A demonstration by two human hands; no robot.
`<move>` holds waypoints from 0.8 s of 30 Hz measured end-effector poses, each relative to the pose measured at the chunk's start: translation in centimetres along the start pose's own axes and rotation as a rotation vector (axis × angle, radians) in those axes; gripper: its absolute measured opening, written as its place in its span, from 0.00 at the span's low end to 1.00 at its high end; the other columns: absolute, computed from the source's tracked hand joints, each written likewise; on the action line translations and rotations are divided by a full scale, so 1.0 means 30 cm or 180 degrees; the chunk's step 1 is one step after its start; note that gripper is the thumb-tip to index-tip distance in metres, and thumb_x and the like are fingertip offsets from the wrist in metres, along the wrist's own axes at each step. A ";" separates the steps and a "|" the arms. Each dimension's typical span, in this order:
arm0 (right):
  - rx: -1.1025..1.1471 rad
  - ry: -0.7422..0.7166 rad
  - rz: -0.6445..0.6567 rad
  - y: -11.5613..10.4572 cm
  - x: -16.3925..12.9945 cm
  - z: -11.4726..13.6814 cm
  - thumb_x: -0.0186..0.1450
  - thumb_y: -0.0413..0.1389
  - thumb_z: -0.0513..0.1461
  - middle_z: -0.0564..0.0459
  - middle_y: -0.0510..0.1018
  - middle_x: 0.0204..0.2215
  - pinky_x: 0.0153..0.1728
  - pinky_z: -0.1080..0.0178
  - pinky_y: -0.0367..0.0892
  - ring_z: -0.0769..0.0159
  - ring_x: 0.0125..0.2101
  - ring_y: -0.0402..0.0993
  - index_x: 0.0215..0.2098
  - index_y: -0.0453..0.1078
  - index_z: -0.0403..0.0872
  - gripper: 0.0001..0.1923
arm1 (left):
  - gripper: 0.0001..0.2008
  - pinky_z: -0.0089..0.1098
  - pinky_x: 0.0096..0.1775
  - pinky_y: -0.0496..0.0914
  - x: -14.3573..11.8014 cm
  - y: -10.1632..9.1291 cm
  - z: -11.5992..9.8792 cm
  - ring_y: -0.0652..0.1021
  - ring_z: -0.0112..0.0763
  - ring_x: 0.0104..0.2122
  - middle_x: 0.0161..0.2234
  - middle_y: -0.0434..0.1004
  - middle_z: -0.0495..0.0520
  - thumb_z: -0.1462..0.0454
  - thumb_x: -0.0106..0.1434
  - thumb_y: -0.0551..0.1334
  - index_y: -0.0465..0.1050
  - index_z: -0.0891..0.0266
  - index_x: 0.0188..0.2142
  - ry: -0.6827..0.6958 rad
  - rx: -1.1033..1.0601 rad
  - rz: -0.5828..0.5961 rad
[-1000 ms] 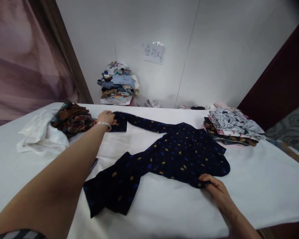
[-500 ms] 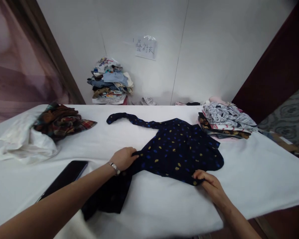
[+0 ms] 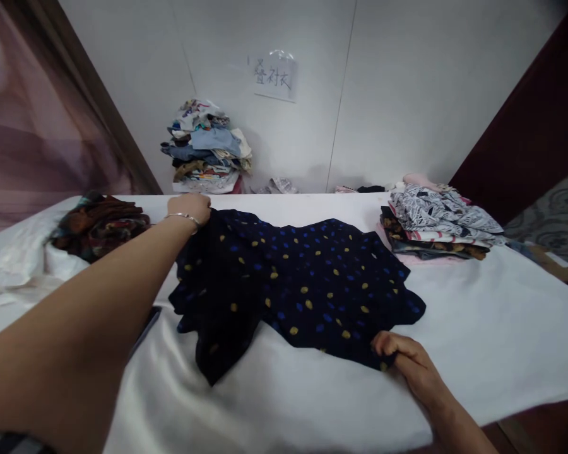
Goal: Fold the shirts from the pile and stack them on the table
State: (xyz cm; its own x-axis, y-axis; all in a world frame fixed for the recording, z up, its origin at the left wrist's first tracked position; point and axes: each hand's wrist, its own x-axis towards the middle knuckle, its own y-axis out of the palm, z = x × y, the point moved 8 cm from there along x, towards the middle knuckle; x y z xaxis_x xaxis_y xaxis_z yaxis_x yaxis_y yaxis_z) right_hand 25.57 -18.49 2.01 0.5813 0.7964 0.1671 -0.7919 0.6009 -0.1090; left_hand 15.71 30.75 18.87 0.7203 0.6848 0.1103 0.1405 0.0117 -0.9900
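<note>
A dark navy shirt [image 3: 307,277] with small blue and yellow spots lies spread over the white-covered table. My left hand [image 3: 192,207] reaches to the far left and is closed on the shirt's upper left part, its fingertips partly hidden. From there the cloth hangs in folds down to a pointed corner at the front. At the lower right, my right hand [image 3: 400,353] pinches the shirt's near edge between thumb and fingers.
Left of the shirt lie a brown plaid garment [image 3: 97,227] and a white garment [image 3: 28,258]. A dark phone [image 3: 144,331] is mostly behind my left forearm. Folded clothes [image 3: 440,221] are stacked at right. Another clothes pile [image 3: 208,148] stands beyond the table, below a paper sign [image 3: 275,77].
My left hand has moved up and to the left, drawing the left part of the shirt out across the sleeve. My right hand still pinches the near edge, slightly lower and further right.
</note>
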 end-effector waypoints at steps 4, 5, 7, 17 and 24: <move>0.0062 0.0140 -0.0287 -0.022 -0.007 0.001 0.58 0.52 0.34 0.51 0.72 0.28 0.34 0.62 0.64 0.63 0.32 0.69 0.22 0.67 0.48 0.07 | 0.19 0.39 0.54 0.61 -0.046 0.052 -0.080 0.68 0.42 0.54 0.55 0.67 0.62 0.61 0.65 0.53 0.68 0.67 0.53 0.0310 0.0082 -0.0327; 0.0084 0.0149 -0.0388 -0.032 -0.011 0.000 0.59 0.53 0.35 0.51 0.73 0.29 0.34 0.61 0.65 0.62 0.33 0.69 0.23 0.67 0.48 0.07 | 0.17 0.35 0.52 0.63 -0.089 0.085 -0.114 0.71 0.39 0.51 0.51 0.71 0.59 0.60 0.64 0.54 0.71 0.64 0.50 0.0477 0.0045 -0.0293; 0.0151 0.0113 -0.0573 -0.055 -0.018 -0.003 0.59 0.54 0.36 0.50 0.74 0.31 0.36 0.60 0.66 0.61 0.34 0.70 0.24 0.68 0.48 0.06 | 0.16 0.31 0.46 0.66 -0.220 0.149 -0.189 0.75 0.34 0.43 0.42 0.76 0.54 0.56 0.65 0.52 0.75 0.60 0.41 0.0950 -0.0110 -0.0180; 0.0101 -0.0024 -0.0715 -0.083 -0.005 -0.025 0.58 0.58 0.38 0.49 0.78 0.38 0.41 0.59 0.68 0.60 0.39 0.73 0.23 0.71 0.48 0.06 | 0.13 0.39 0.40 0.69 -0.834 0.328 -0.149 0.74 0.41 0.43 0.43 0.74 0.59 0.59 0.64 0.54 0.72 0.60 0.43 0.1081 0.0042 0.0097; 0.0043 -0.0092 -0.1141 -0.104 0.001 0.010 0.55 0.58 0.36 0.50 0.79 0.38 0.47 0.53 0.65 0.58 0.42 0.73 0.20 0.68 0.48 0.06 | 0.15 0.35 0.33 0.67 -0.837 0.261 -0.048 0.75 0.37 0.33 0.32 0.72 0.57 0.65 0.66 0.44 0.67 0.61 0.32 0.0573 0.0247 0.0105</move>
State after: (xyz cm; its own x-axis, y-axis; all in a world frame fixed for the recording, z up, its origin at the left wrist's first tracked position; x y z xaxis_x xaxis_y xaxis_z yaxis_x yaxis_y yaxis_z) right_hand 27.98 -20.36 2.65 0.8171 0.5328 0.2201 -0.5412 0.8405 -0.0254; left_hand -0.30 12.60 8.47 0.8344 0.5445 0.0848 0.0671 0.0524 -0.9964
